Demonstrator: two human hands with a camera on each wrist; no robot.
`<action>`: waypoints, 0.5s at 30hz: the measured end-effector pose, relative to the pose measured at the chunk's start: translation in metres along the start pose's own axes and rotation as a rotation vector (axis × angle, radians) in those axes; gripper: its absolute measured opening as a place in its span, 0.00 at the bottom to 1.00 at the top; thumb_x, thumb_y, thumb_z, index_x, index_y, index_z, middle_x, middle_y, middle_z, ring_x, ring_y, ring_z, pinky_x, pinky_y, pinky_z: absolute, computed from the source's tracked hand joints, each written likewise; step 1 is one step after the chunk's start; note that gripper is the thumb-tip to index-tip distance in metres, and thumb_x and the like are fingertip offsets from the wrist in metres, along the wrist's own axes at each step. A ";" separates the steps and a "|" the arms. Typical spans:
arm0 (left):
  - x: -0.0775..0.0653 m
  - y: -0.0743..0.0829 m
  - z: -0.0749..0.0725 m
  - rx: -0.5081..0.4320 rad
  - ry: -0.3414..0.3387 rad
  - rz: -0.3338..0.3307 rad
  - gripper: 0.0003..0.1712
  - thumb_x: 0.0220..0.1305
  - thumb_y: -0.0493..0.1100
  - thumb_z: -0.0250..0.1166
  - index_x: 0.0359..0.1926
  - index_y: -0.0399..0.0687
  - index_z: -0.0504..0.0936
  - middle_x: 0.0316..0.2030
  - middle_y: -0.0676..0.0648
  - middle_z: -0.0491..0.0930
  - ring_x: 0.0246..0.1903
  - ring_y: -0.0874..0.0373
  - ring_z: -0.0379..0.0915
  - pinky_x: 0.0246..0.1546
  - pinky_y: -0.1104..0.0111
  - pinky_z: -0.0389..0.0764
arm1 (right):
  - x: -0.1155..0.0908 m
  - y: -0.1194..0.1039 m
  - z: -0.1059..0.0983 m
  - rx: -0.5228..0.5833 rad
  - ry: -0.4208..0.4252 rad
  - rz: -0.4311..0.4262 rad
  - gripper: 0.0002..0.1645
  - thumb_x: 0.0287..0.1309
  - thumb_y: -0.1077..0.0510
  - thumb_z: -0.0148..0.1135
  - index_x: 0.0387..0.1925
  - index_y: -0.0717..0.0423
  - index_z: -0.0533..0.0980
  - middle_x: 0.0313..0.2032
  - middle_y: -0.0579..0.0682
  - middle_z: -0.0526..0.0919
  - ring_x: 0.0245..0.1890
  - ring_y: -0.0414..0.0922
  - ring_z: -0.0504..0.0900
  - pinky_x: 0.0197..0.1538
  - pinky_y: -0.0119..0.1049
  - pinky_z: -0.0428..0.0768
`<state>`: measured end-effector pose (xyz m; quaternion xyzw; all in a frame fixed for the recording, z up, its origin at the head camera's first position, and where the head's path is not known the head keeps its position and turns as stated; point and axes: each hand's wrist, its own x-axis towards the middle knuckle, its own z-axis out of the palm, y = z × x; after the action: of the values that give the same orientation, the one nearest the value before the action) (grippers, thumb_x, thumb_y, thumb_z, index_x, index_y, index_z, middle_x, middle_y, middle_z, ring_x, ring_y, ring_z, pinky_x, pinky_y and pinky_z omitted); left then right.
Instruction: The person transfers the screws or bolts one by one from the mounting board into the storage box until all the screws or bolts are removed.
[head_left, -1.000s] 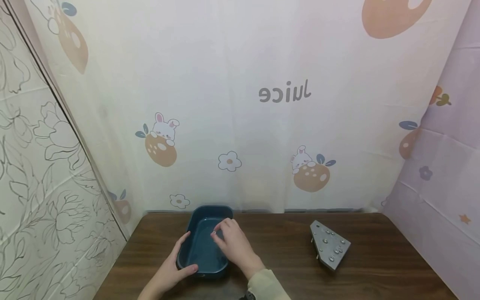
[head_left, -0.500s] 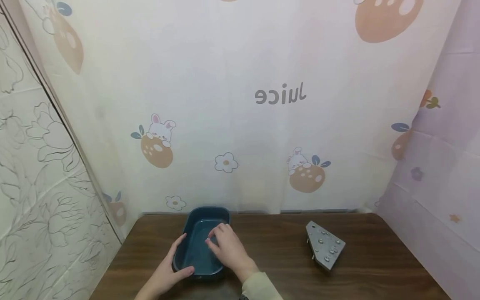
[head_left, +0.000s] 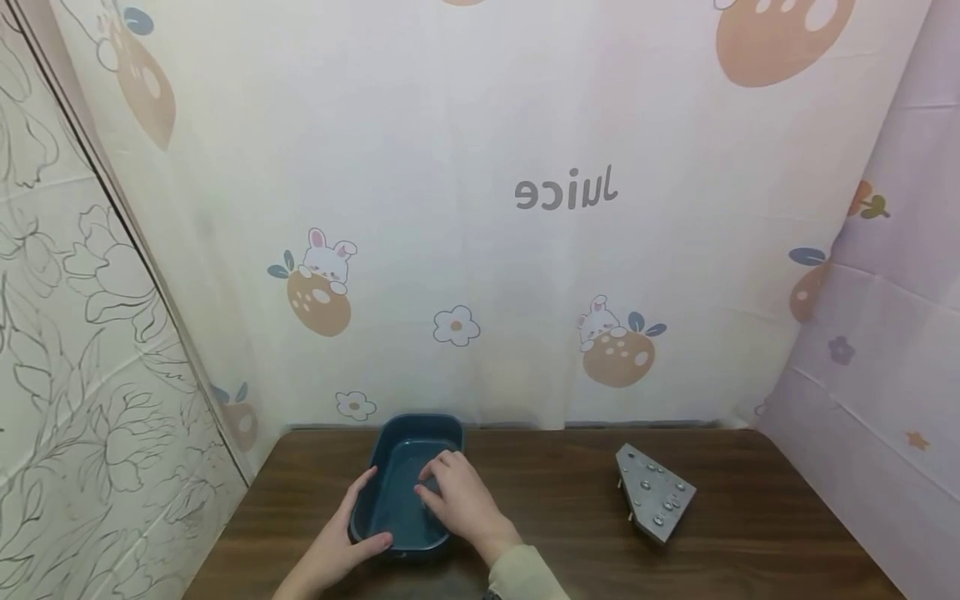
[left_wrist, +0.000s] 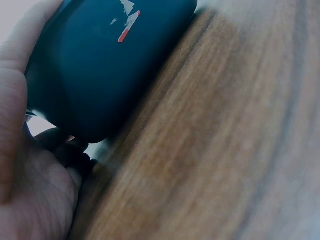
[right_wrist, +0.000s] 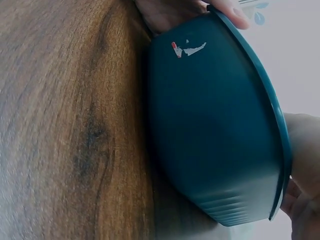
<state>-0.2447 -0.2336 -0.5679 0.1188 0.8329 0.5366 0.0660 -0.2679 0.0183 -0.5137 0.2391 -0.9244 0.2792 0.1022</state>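
A dark teal plastic tray (head_left: 401,500) with raised walls stands on the table's left half. My left hand (head_left: 337,533) grips its near left corner, thumb over the near rim and fingers along the outer left side. In the left wrist view the tray's outer wall (left_wrist: 105,75) rises beside that hand. My right hand (head_left: 461,500) is over the tray's right side, index finger and thumb bent toward each other with a small gap. I see nothing between those fingertips. From the right wrist view, the tray wall (right_wrist: 215,115) hides the fingertips.
On the right of the brown wood-grain table (head_left: 540,508) lies a grey angular block (head_left: 656,492) with several round bolt heads on top and thin pieces sticking out of its left side. A printed curtain (head_left: 480,208) hangs behind the table's back edge.
My right hand has lowered slightly into the tray. A tiny whitish thing seen at its fingertips earlier is no longer visible there. The left hand keeps its hold on the tray.
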 end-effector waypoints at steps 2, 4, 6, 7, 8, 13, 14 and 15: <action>0.000 0.001 0.000 -0.003 -0.001 -0.007 0.52 0.63 0.51 0.72 0.78 0.75 0.48 0.77 0.41 0.51 0.67 0.40 0.58 0.58 0.40 0.69 | -0.001 0.001 0.000 0.005 -0.010 -0.002 0.11 0.67 0.44 0.65 0.46 0.42 0.81 0.44 0.37 0.77 0.47 0.36 0.73 0.53 0.35 0.79; 0.000 0.001 0.000 -0.003 0.000 -0.010 0.52 0.63 0.52 0.72 0.78 0.75 0.48 0.77 0.41 0.51 0.67 0.40 0.59 0.58 0.40 0.70 | -0.002 0.002 -0.001 0.017 -0.009 -0.009 0.11 0.67 0.44 0.65 0.46 0.41 0.81 0.45 0.36 0.77 0.48 0.36 0.73 0.54 0.35 0.79; 0.000 0.000 0.001 0.001 -0.001 -0.010 0.52 0.63 0.52 0.71 0.78 0.74 0.48 0.77 0.40 0.51 0.67 0.39 0.58 0.57 0.41 0.70 | -0.005 0.004 -0.003 0.029 0.003 -0.020 0.11 0.67 0.44 0.64 0.47 0.40 0.81 0.45 0.35 0.77 0.49 0.35 0.73 0.54 0.35 0.79; 0.001 0.000 0.000 0.002 -0.003 -0.011 0.52 0.64 0.52 0.71 0.78 0.74 0.48 0.77 0.40 0.51 0.67 0.39 0.59 0.57 0.41 0.70 | -0.007 0.005 -0.004 0.036 0.016 -0.032 0.11 0.67 0.44 0.64 0.47 0.40 0.81 0.45 0.35 0.77 0.49 0.36 0.73 0.54 0.35 0.79; 0.001 -0.001 0.000 0.003 -0.004 -0.014 0.52 0.64 0.53 0.71 0.78 0.73 0.47 0.77 0.39 0.51 0.67 0.39 0.59 0.57 0.40 0.70 | -0.009 0.006 -0.006 0.044 0.027 -0.040 0.10 0.67 0.44 0.64 0.47 0.39 0.80 0.45 0.35 0.77 0.49 0.35 0.73 0.54 0.35 0.79; 0.002 -0.002 -0.001 0.006 -0.020 -0.034 0.51 0.65 0.54 0.69 0.78 0.75 0.46 0.77 0.39 0.48 0.68 0.36 0.56 0.58 0.37 0.69 | -0.024 0.014 -0.016 0.095 0.106 -0.082 0.08 0.66 0.45 0.65 0.45 0.38 0.80 0.44 0.33 0.77 0.46 0.34 0.73 0.49 0.33 0.78; 0.002 -0.002 -0.001 0.006 -0.023 -0.038 0.51 0.65 0.54 0.69 0.78 0.76 0.46 0.77 0.39 0.48 0.68 0.36 0.56 0.58 0.37 0.69 | -0.027 0.016 -0.018 0.110 0.120 -0.083 0.08 0.66 0.45 0.65 0.45 0.38 0.80 0.44 0.33 0.77 0.45 0.34 0.73 0.48 0.32 0.78; 0.002 -0.002 -0.001 0.007 -0.025 -0.044 0.50 0.65 0.55 0.69 0.78 0.77 0.46 0.77 0.39 0.47 0.69 0.35 0.55 0.58 0.36 0.68 | -0.030 0.019 -0.021 0.117 0.138 -0.084 0.07 0.66 0.46 0.66 0.44 0.37 0.80 0.43 0.34 0.77 0.45 0.35 0.73 0.47 0.31 0.78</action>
<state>-0.2474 -0.2347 -0.5687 0.1073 0.8363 0.5305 0.0875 -0.2504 0.0551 -0.5145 0.2635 -0.8863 0.3441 0.1630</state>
